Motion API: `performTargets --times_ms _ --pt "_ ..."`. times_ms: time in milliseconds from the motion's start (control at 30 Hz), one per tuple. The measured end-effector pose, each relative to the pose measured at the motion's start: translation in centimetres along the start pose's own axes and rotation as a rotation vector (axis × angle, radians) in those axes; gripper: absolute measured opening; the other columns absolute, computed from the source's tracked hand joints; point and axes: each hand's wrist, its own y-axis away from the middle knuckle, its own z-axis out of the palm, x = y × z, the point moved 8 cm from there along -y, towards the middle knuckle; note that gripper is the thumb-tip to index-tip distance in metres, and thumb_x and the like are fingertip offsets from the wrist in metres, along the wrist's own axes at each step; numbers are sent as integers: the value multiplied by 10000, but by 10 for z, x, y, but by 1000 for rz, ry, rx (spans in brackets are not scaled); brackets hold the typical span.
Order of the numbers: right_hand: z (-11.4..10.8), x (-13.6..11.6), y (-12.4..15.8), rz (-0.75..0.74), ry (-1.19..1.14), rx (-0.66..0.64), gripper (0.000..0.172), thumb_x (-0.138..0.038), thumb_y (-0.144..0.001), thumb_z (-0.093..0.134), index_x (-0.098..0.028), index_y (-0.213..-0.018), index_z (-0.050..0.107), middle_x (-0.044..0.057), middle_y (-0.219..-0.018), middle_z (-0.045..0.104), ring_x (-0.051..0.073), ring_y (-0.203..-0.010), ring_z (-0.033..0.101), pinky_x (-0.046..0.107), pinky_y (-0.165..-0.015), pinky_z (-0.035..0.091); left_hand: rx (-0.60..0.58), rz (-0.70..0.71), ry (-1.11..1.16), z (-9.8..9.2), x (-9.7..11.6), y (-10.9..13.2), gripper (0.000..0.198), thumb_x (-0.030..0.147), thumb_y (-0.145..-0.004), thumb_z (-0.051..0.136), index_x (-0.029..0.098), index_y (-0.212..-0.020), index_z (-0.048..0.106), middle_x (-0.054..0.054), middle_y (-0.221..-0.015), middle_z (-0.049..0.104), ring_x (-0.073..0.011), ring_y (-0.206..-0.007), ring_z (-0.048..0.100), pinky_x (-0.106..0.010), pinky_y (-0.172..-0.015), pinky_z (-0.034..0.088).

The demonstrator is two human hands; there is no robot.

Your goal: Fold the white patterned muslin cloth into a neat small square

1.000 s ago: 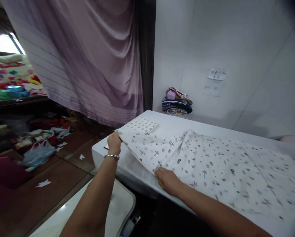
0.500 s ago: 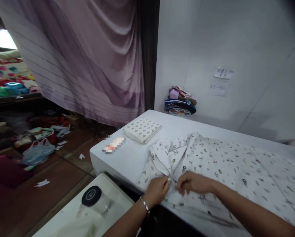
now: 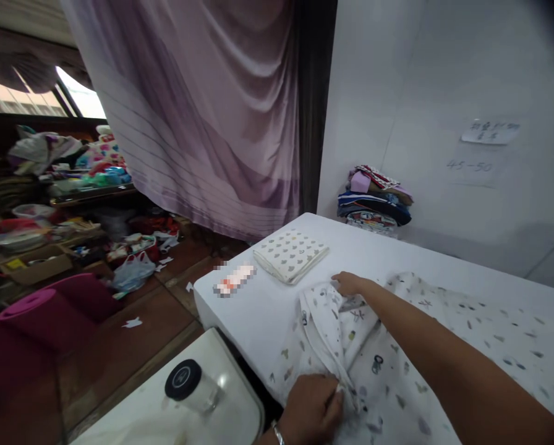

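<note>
A white cloth with small scattered prints lies bunched along the white table's near side, its left end folded over in loose layers. My left hand, wearing a silver bracelet, is closed on a gathered part of it at the near edge. Farther across, my right hand reaches to the fold's far corner with its fingers bent and closed at the cloth's edge; the fingertips are partly hidden. Beyond the hands, a folded cloth with grey prints rests flat.
The white table has a blurred-out small item near its left corner. A lower white surface holds a clear jar with a black lid. Folded fabrics are stacked by the wall. A purple curtain hangs behind.
My right hand has moved from beside the left hand to the fold's far corner. The left hand keeps its hold on the cloth. The view has turned left.
</note>
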Motion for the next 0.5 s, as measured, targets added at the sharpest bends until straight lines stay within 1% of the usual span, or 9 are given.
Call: performTargets --times_ms 67,167,233,267,333,400,433,467,500 --pt "11 -7 -5 -19 19 -62 437 -97 -590 607 -150 -1015 698 115 -1026 694 237 -921 639 300 -792 476 5 5 13 0 0 0 293 466 -862 298 305 -717 496 -103 -723 623 -256 -761 634 -431 -600 400" --pt "19 -16 -7 -23 27 -112 300 -66 -562 566 -140 -811 714 109 -889 712 236 -833 645 304 -742 473 18 10 34 -4 3 1 289 460 -862 302 303 -719 498 -101 -730 630 -252 -748 629 -429 -599 397" --pt "12 -21 -4 -24 4 -90 223 -64 -551 553 -133 -711 692 103 -814 707 234 -797 637 303 -723 465 20 7 28 -6 4 1 277 443 -860 310 293 -705 483 -99 -736 633 -247 -743 626 -423 -600 395" --pt "4 -23 0 -27 -20 -60 210 -72 -560 546 -134 -706 684 97 -808 703 228 -799 630 298 -724 461 24 5 20 -7 5 1 276 434 -862 308 287 -696 473 -98 -736 634 -242 -739 625 -418 -600 395" --pt "-18 -22 14 -29 -67 18 235 -111 -617 517 -143 -786 677 81 -870 696 207 -847 610 283 -748 450 36 6 0 -9 6 2 277 412 -868 303 277 -679 454 -95 -729 633 -232 -726 622 -406 -599 395" --pt "-46 -12 42 -31 -177 162 264 -179 -691 479 -159 -883 660 68 -957 679 188 -919 584 276 -795 441 55 16 -16 -10 5 2 269 385 -872 309 270 -679 457 -91 -721 632 -228 -716 617 -394 -603 401" --pt "-60 -3 62 -33 -275 272 268 -225 -723 466 -169 -911 648 64 -997 668 185 -958 569 281 -826 435 69 27 -23 -11 5 2 264 373 -874 315 268 -688 470 -90 -722 635 -227 -717 615 -387 -613 408" --pt "-74 11 90 -43 -460 444 256 -271 -729 481 -172 -902 641 67 -1009 662 193 -977 562 295 -846 434 88 41 -30 -13 5 3 259 362 -876 320 265 -705 488 -88 -728 639 -225 -724 613 -379 -628 418" --pt "-83 28 123 -51 -668 620 250 -318 -719 516 -182 -893 633 67 -1027 656 204 -990 560 312 -856 439 107 61 -35 -14 6 3 259 350 -879 320 260 -729 511 -83 -735 642 -221 -732 612 -369 -645 428"
